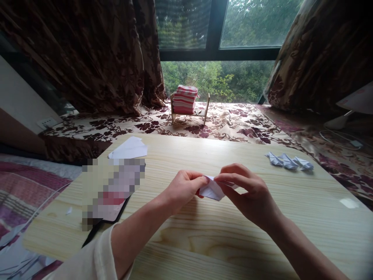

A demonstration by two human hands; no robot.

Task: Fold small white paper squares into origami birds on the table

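Note:
Above the middle of the wooden table, a folded piece of white paper point(212, 189) is held between both hands. My left hand point(185, 188) pinches its left edge, thumb on top and fingers beneath. On the other side, my right hand point(246, 190) grips the upper right part of the paper with thumb and fingertips; some of its folds are hidden behind those fingers. Several folded paper pieces point(289, 161) lie in a row at the table's far right. Flat white paper sheets point(129, 148) rest at the far left corner.
A tablet-like device point(119, 210), partly blurred out, lies on the table point(186, 249) at left with a cable. A paper scrap point(68, 211) is near the left edge. Beyond, a small rack point(207, 109) holds folded red-and-white cloths point(185, 100) on the window ledge. A lamp point(338, 120) stands right.

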